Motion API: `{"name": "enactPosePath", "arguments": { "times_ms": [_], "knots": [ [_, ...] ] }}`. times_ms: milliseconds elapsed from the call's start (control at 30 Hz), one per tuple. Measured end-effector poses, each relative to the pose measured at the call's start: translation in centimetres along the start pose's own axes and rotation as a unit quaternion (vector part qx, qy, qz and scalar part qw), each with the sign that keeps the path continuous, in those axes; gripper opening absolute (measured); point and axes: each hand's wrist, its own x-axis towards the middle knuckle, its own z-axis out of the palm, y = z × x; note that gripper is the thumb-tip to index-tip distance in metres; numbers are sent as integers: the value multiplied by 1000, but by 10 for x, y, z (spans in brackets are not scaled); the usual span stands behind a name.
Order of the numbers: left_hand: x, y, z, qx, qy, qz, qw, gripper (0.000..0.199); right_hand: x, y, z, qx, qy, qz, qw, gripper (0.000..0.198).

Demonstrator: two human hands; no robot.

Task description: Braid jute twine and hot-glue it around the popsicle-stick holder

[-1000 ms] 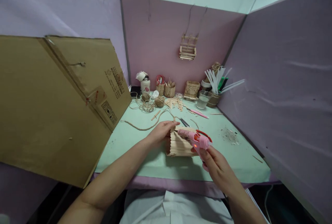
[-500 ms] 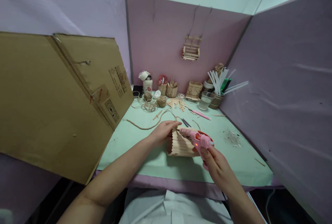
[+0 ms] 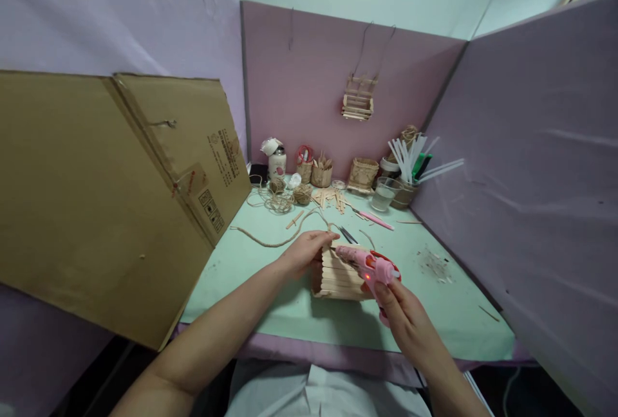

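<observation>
My left hand [image 3: 303, 253] clamps the stick box [image 3: 338, 275] steady; my right hand [image 3: 403, 314] grips the glue gun [image 3: 367, 267], nozzle at its top edge

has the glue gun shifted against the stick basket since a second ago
No. The pink glue gun in the right hand keeps its nozzle at the upper rim of the stick basket; only the camera view shifted.

A stick box [image 3: 338, 275] sits on the near middle of the table [image 3: 449, 314], a glue gun [image 3: 369, 266] just right of it. Cardboard [image 3: 106, 198] leans at left; baskets [image 3: 362, 174] line the far edge.
</observation>
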Motion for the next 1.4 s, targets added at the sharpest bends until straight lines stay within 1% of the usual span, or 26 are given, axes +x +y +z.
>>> {"name": "enactPosePath", "arguments": {
  "times_ms": [133, 400, 533, 767, 1200, 1400],
  "knots": [
    [0, 0, 0, -9, -1, 6, 1000, 53, 0, -1, 0, -7, 5, 4, 1000, 59],
    [-7, 7, 3, 0, 7, -6, 1000, 47, 0, 0, 1, -3, 8, 15, 1000, 64],
    [-8, 9, 4, 6, 12, -7, 1000, 47, -1, 0, 2, -3, 16, 27, 1000, 66],
    [-6, 6, 2, 19, 7, -10, 1000, 52, -1, 0, 1, -7, 21, 7, 1000, 65],
    [-5, 6, 2, 8, 0, -7, 1000, 46, 0, -4, 2, 1, 12, 2, 1000, 63],
    [-7, 8, 4, 14, 9, -12, 1000, 48, -1, -2, 2, 3, 10, 5, 1000, 62]
  ]
}}
